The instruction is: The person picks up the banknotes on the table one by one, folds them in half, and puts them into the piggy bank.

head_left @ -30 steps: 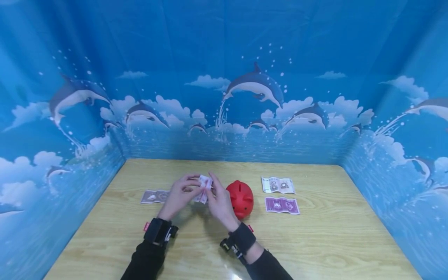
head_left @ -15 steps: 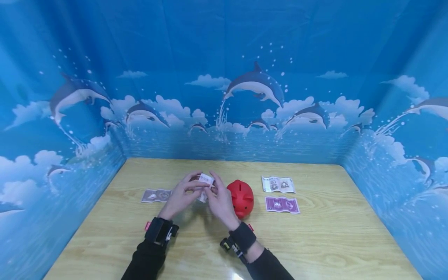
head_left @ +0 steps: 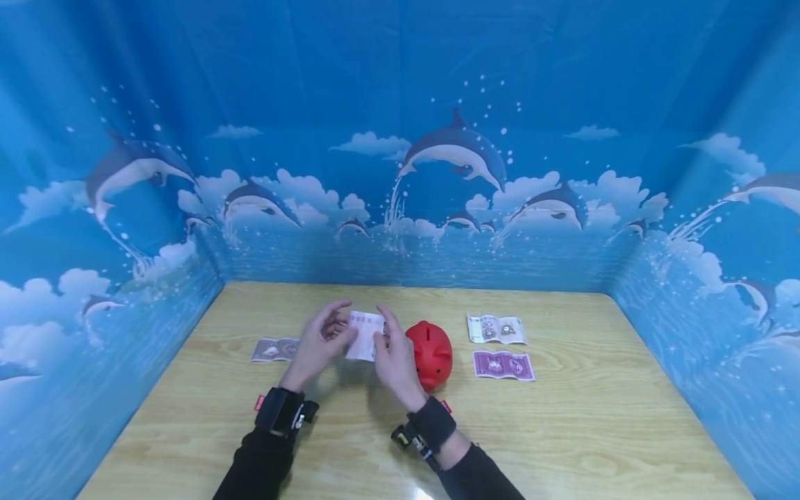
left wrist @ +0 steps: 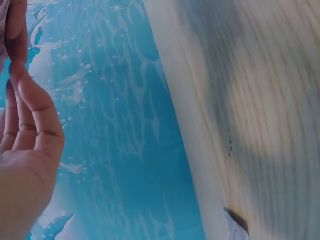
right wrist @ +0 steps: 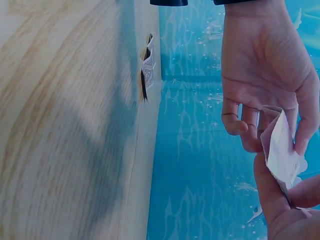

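A small white and pinkish banknote (head_left: pixel 364 336) is folded and held up over the table, between both hands. My right hand (head_left: pixel 396 361) pinches its right side between thumb and finger; the right wrist view shows this grip on the folded note (right wrist: pixel 281 150). At the note's left edge, my left hand (head_left: pixel 317 351) holds it with the thumb in front and its fingers curved behind. In the left wrist view the left thumb is hidden. A red piggy bank (head_left: pixel 430 354) with a slot on top stands just right of the right hand.
A white banknote (head_left: pixel 496 330) and a purple banknote (head_left: pixel 503 366) lie right of the piggy bank. A brownish banknote (head_left: pixel 272 349) lies left, partly behind the left hand. The wooden table (head_left: pixel 594 417) is bordered by a blue dolphin-print curtain (head_left: pixel 400 257).
The banknote has been turned and folded between the fingers, and its pale face now shows wider. My left hand has shifted slightly left and its fingers have loosened. The piggy bank stays put.
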The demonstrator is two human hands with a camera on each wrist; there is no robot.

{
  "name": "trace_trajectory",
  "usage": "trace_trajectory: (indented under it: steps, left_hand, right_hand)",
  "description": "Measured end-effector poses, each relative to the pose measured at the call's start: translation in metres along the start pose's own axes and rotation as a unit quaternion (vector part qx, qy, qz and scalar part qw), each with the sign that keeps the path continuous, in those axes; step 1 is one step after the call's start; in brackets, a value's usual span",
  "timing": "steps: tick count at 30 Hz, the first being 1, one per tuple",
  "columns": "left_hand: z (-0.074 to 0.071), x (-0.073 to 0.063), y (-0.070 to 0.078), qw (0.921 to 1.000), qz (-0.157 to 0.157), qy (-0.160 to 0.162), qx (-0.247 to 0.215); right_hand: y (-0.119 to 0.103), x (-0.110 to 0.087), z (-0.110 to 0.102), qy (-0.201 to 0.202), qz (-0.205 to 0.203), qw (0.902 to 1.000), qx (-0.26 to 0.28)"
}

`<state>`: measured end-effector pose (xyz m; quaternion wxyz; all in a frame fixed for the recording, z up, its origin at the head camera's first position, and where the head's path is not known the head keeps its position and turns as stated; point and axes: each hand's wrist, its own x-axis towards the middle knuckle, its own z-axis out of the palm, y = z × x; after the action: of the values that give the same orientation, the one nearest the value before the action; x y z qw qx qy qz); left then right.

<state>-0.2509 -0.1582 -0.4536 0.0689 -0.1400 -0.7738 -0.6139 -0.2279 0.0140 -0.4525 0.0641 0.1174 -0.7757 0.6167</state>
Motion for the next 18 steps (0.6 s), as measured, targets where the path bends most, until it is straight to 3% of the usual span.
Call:
trace_trajectory:
  steps: [6, 13, 18]
  left_hand:
    - [-0.002, -0.0007, 0.0014, 0.9992, -0.034, -0.001, -0.02]
    - [-0.0024, 0.0003, 0.0012, 0.9983, -0.031, 0.026, -0.042]
    - [-0.0018, 0.0002, 0.0021, 0.9976, -0.023, 0.048, -0.044]
  right_hand:
    - [-0.0009, 0.0005, -0.0015, 0.003, -0.012, 0.9999, 0.01]
    - [-0.0026, 0.0017, -0.0024, 0.005, 0.005, 0.9999, 0.013]
    - [-0.0029, 0.002, -0.0005, 0.02, -0.008, 0.9996, -0.017]
